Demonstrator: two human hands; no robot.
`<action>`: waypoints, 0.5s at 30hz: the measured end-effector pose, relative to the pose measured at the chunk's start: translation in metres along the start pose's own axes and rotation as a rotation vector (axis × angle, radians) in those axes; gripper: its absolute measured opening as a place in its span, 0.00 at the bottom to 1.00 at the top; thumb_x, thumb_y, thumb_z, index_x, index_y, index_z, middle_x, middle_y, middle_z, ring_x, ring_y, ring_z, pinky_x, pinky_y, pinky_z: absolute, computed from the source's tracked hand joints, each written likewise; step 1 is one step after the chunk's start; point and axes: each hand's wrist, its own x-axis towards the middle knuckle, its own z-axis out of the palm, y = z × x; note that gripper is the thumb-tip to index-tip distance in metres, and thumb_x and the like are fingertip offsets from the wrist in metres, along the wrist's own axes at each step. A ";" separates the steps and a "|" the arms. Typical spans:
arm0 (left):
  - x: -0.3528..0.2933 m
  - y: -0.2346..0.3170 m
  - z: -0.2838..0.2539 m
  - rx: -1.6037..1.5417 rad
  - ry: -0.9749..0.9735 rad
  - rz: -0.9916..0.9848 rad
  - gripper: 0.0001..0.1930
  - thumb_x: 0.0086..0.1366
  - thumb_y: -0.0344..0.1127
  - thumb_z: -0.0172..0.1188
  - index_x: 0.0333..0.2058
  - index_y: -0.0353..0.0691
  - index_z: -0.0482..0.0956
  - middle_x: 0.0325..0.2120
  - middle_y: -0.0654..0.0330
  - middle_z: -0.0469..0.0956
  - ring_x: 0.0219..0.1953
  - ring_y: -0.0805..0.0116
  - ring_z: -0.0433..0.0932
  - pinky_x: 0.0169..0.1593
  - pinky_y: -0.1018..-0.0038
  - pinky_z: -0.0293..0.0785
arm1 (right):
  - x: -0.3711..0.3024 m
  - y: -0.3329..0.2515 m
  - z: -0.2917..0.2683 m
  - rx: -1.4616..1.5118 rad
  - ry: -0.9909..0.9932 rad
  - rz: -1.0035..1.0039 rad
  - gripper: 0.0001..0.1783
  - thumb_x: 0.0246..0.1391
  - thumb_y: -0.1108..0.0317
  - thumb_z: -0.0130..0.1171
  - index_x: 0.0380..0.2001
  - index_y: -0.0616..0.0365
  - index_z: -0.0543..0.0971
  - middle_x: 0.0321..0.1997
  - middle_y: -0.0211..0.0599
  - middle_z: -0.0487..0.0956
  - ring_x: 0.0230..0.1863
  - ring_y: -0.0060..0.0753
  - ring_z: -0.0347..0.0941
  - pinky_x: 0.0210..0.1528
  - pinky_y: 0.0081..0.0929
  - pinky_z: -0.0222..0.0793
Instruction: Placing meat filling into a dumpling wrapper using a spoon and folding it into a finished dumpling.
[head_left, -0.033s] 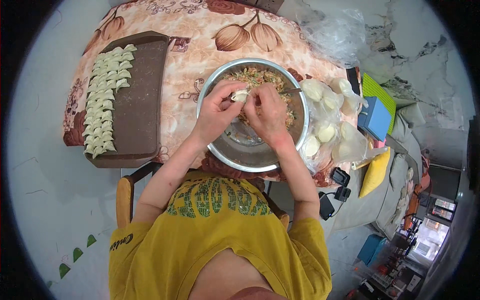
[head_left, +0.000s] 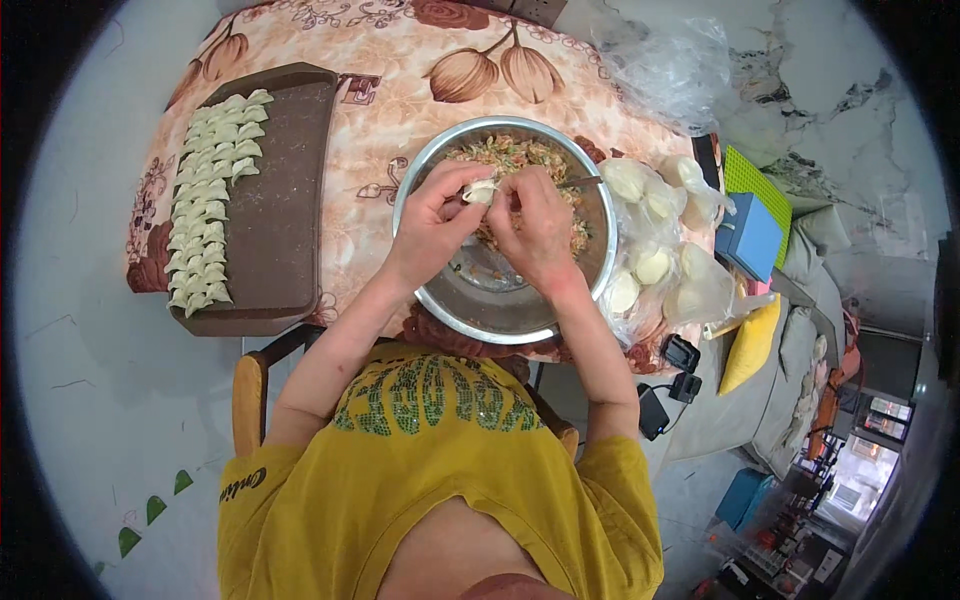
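Note:
Over a wide metal bowl (head_left: 437,318), my left hand (head_left: 436,208) pinches a small pale dumpling (head_left: 480,191) between thumb and fingers. My right hand (head_left: 537,222) has its fingertips drawn together at the dumpling's right edge; they partly hide the contact. Chopped filling (head_left: 520,152) with orange and green bits lies in the bowl beneath both hands. A utensil handle (head_left: 582,182) rests across the bowl's right rim, its other end hidden. To the left, a brown tray (head_left: 278,190) holds rows of shaped dumplings (head_left: 208,200) along its left side.
Clear plastic bags (head_left: 640,225) with round pale dough pieces sit right of the bowl. An empty-looking crumpled bag (head_left: 670,65) lies at the far right. Beyond the patterned tablecloth (head_left: 380,130) are a blue box (head_left: 752,238), a yellow cushion (head_left: 750,345) and black chargers (head_left: 655,412).

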 end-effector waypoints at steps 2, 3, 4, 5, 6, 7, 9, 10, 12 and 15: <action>0.000 0.000 0.000 -0.010 -0.009 -0.007 0.21 0.66 0.20 0.57 0.58 0.36 0.78 0.53 0.65 0.72 0.42 0.83 0.74 0.41 0.86 0.73 | 0.000 0.000 0.000 -0.024 0.008 -0.019 0.10 0.47 0.79 0.65 0.32 0.61 0.75 0.31 0.45 0.74 0.32 0.50 0.76 0.30 0.42 0.72; -0.001 0.000 0.000 -0.020 -0.015 -0.015 0.21 0.67 0.20 0.57 0.59 0.36 0.77 0.54 0.65 0.71 0.43 0.82 0.75 0.43 0.86 0.74 | 0.000 0.000 0.000 -0.047 0.013 -0.037 0.09 0.47 0.79 0.65 0.32 0.61 0.75 0.31 0.45 0.75 0.32 0.50 0.76 0.30 0.42 0.72; -0.001 0.000 0.000 -0.019 -0.015 -0.014 0.21 0.67 0.20 0.57 0.59 0.36 0.77 0.54 0.65 0.71 0.43 0.82 0.75 0.43 0.86 0.74 | 0.000 0.000 0.000 -0.047 0.014 -0.038 0.09 0.47 0.79 0.65 0.32 0.61 0.75 0.31 0.45 0.75 0.32 0.50 0.76 0.30 0.42 0.72; -0.001 -0.002 0.000 -0.031 -0.003 -0.019 0.22 0.67 0.20 0.57 0.60 0.36 0.76 0.53 0.65 0.72 0.43 0.84 0.75 0.42 0.86 0.73 | 0.000 0.000 -0.001 -0.032 0.021 -0.054 0.10 0.48 0.79 0.65 0.33 0.62 0.76 0.32 0.45 0.75 0.32 0.50 0.76 0.30 0.41 0.72; -0.001 -0.002 0.000 -0.043 0.008 -0.025 0.23 0.67 0.20 0.57 0.61 0.36 0.75 0.53 0.65 0.73 0.42 0.85 0.75 0.40 0.87 0.73 | 0.000 0.000 -0.001 -0.016 0.027 -0.070 0.10 0.48 0.79 0.65 0.34 0.62 0.76 0.32 0.45 0.76 0.32 0.50 0.77 0.30 0.41 0.73; -0.001 -0.002 0.000 -0.043 0.010 -0.024 0.23 0.67 0.20 0.57 0.61 0.36 0.75 0.53 0.65 0.73 0.42 0.85 0.75 0.40 0.87 0.73 | 0.000 0.000 -0.001 -0.016 0.027 -0.071 0.10 0.48 0.79 0.65 0.34 0.62 0.76 0.32 0.45 0.76 0.32 0.50 0.77 0.30 0.41 0.73; -0.002 -0.001 -0.001 -0.096 0.053 -0.102 0.25 0.67 0.21 0.57 0.63 0.35 0.72 0.52 0.65 0.76 0.39 0.87 0.74 0.38 0.88 0.72 | 0.000 -0.001 -0.002 0.023 0.030 -0.053 0.11 0.49 0.79 0.65 0.37 0.62 0.78 0.33 0.45 0.77 0.34 0.49 0.78 0.31 0.40 0.74; -0.002 -0.002 -0.001 -0.097 0.055 -0.102 0.25 0.67 0.21 0.57 0.63 0.35 0.72 0.52 0.65 0.76 0.39 0.87 0.74 0.38 0.88 0.72 | 0.000 -0.001 -0.003 0.024 0.028 -0.054 0.11 0.49 0.79 0.65 0.37 0.62 0.78 0.33 0.45 0.77 0.34 0.49 0.78 0.31 0.40 0.74; -0.001 -0.004 -0.001 -0.091 0.068 -0.083 0.27 0.68 0.21 0.57 0.65 0.36 0.70 0.51 0.65 0.78 0.36 0.89 0.73 0.36 0.88 0.70 | 0.000 -0.004 -0.004 0.041 0.013 -0.010 0.13 0.49 0.78 0.67 0.39 0.62 0.78 0.34 0.44 0.77 0.35 0.48 0.79 0.32 0.39 0.75; -0.001 0.000 -0.001 -0.031 0.059 -0.066 0.26 0.67 0.21 0.57 0.65 0.36 0.70 0.52 0.65 0.78 0.36 0.88 0.72 0.36 0.88 0.70 | 0.002 -0.006 -0.003 0.028 0.003 -0.015 0.12 0.48 0.77 0.67 0.37 0.60 0.78 0.34 0.43 0.77 0.36 0.47 0.79 0.32 0.38 0.75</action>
